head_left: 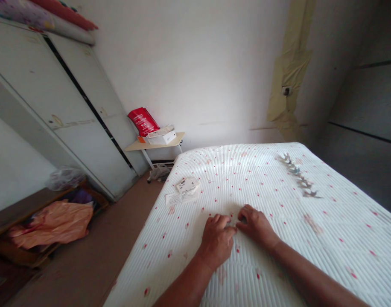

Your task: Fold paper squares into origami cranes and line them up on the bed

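My left hand (217,239) and my right hand (255,224) rest close together on a white mattress (262,260) dotted with red. The fingers of both are curled inward, with the fingertips almost meeting. A small greyish thing may lie between them, too hidden to name. Beyond my left hand lie a small stack of square papers (187,185) and a printed sheet (176,199). Farther off to the right stretches a row of several small folded grey pieces (299,175), shaped like paper birds.
A small table (139,146) by the wall carries a red bag (143,121) and a white box (165,136). Tall grey cabinets (77,85) stand left, rolled material (45,21) on top. An orange cloth or bag (57,224) lies on low wooden furniture. A wall socket (287,90) shows beyond.
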Action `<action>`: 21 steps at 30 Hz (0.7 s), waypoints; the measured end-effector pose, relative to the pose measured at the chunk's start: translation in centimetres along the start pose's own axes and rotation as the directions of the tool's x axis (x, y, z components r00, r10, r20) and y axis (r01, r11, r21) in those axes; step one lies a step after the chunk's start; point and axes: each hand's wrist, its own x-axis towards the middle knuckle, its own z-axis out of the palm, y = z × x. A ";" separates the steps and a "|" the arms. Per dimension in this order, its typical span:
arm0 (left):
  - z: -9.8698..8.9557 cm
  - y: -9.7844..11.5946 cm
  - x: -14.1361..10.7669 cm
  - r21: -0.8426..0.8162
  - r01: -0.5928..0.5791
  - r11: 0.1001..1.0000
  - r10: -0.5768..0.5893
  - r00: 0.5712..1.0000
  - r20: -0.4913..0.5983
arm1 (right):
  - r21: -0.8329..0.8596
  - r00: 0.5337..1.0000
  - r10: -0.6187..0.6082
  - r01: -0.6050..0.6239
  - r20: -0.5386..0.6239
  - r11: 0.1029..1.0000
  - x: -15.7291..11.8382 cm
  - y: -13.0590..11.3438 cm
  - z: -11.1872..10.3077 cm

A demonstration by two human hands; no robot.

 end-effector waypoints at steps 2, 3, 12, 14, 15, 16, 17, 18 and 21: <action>0.0 0.1 0.0 0.014 -0.010 1.000 0.010 1.000 0.003 | -0.006 1.000 0.002 -0.002 0.005 1.000 0.0 0.0 0.1; -0.1 0.1 -0.1 0.022 -0.017 1.000 0.017 1.000 0.006 | -0.008 1.000 0.006 -0.006 0.004 1.000 0.1 0.0 0.1; -0.6 -0.4 -1.6 0.022 -0.002 1.000 0.003 1.000 -0.024 | -0.006 0.998 0.044 -0.044 0.037 0.999 0.3 -0.4 -0.2; -0.8 -0.3 -1.7 -0.008 0.007 1.000 -0.007 0.999 -0.049 | -0.002 0.998 0.048 -0.048 0.038 0.999 0.3 -0.4 -0.3; -0.8 -0.2 -1.6 -0.031 0.013 0.999 -0.015 0.998 -0.060 | -0.001 0.998 0.047 -0.047 0.036 0.999 0.3 -0.4 -0.2; -0.8 -0.1 -1.3 -0.057 0.026 0.998 -0.030 0.997 -0.070 | -0.001 0.998 0.046 -0.046 0.035 0.999 0.3 -0.4 -0.2; -0.8 0.0 -1.0 -0.088 0.047 0.995 -0.054 0.996 -0.077 | -0.004 0.998 0.045 -0.045 0.035 0.999 0.3 -0.4 -0.2; -0.6 0.2 -0.6 -0.121 0.080 0.989 -0.089 0.994 -0.070 | -0.007 0.998 0.046 -0.046 0.035 0.999 0.3 -0.4 -0.2; -0.1 0.6 0.9 -0.174 0.279 0.945 -0.294 0.953 -0.070 | -0.012 0.998 0.054 -0.054 0.041 0.998 0.3 -0.2 -0.1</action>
